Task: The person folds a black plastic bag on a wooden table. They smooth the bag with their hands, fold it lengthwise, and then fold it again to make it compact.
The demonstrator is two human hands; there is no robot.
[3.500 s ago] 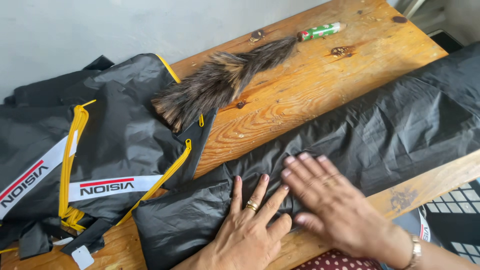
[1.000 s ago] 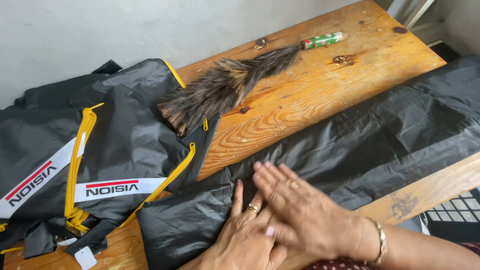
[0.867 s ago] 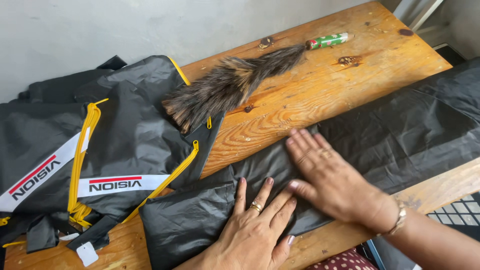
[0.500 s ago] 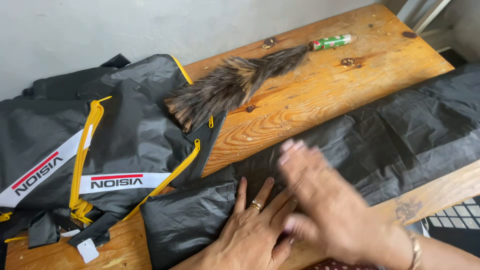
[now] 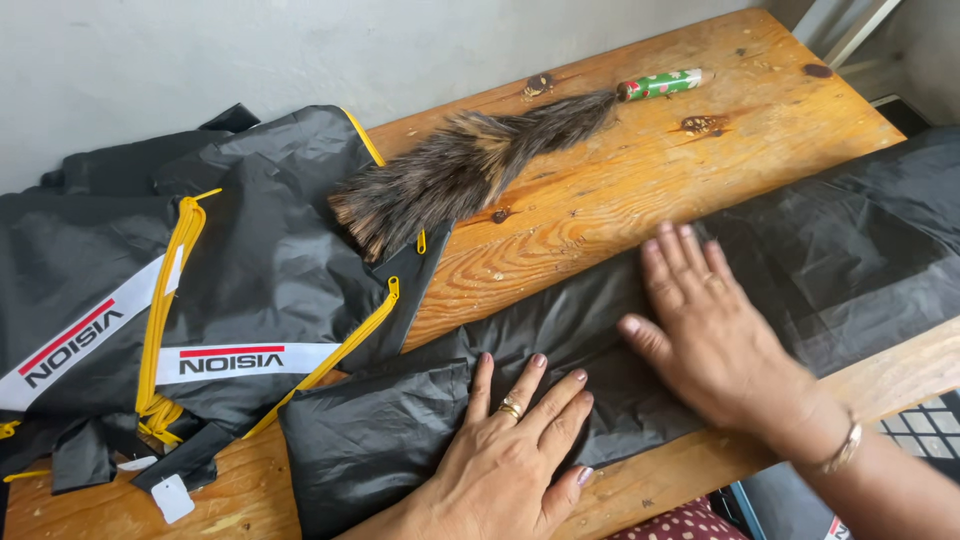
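A long strip of folded black fabric lies along the near edge of a wooden table, running from the near left up toward the far right. It is thin, slightly shiny and finely creased, with a darker rectangular patch showing near its right end and a rumpled, rounded fold at its left end.

The left hand rests flat on the near left part of the strip, fingers spread wide and gripping nothing; a ring sits on one finger. The right hand lies flat on the strip just to the right, fingers close together and extended, also holding nothing.

To the far left lies a black garment with yellow zips and white bands. A feather duster with a green handle lies on the far table, its tuft overlapping that garment.
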